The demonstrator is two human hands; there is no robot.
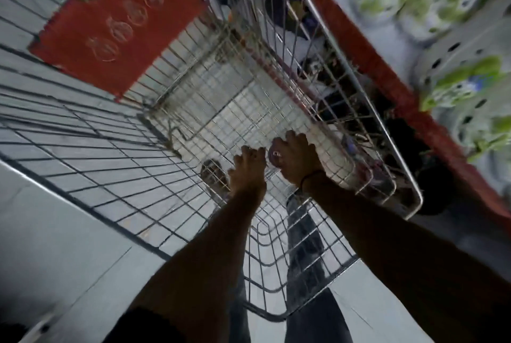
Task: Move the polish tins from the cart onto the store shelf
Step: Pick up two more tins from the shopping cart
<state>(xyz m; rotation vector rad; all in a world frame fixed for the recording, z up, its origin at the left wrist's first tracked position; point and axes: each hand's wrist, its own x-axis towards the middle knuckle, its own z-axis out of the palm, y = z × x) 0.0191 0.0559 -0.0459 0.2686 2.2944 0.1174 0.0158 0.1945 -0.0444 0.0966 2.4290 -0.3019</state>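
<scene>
Both of my arms reach deep into the wire shopping cart (116, 176), seen from above. My right hand (297, 161) is closed around a round dark reddish polish tin (274, 157) near the cart floor. My left hand (247, 172) is just left of that tin, fingers stretched down to the wire floor with nothing visibly in them. A brownish round tin-like shape (212, 174) lies on the cart floor beside my left hand; it is blurred. The store shelf with its red edge (387, 74) runs along the cart's right side.
Green-and-white packages (453, 5) fill the shelf on the right. A red plastic flap (119, 24) stands at the cart's far end. Dark items show on a lower shelf level through the cart's right wall (340, 46). Grey floor tiles surround the cart.
</scene>
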